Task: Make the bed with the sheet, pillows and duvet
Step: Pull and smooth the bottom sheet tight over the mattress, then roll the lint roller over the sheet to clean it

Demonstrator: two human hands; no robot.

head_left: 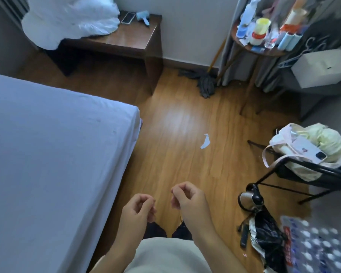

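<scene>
The bed (47,150) fills the left side, its mattress covered by a smooth pale sheet that hangs over the near corner. White bedding (71,18), a bundled duvet or pillows, is piled on the wooden bedside table (126,38) at the top left. My left hand (139,208) and my right hand (187,199) hang in front of me over the wooden floor, right of the bed. The fingers of both are loosely curled and hold nothing.
A phone (128,17) and a small brush lie on the bedside table. A round side table (264,50) crowded with bottles stands at the top right. A black rack with a bag (307,148), a kettle (248,200), a black plastic bag and a paper scrap (205,141) occupy the floor.
</scene>
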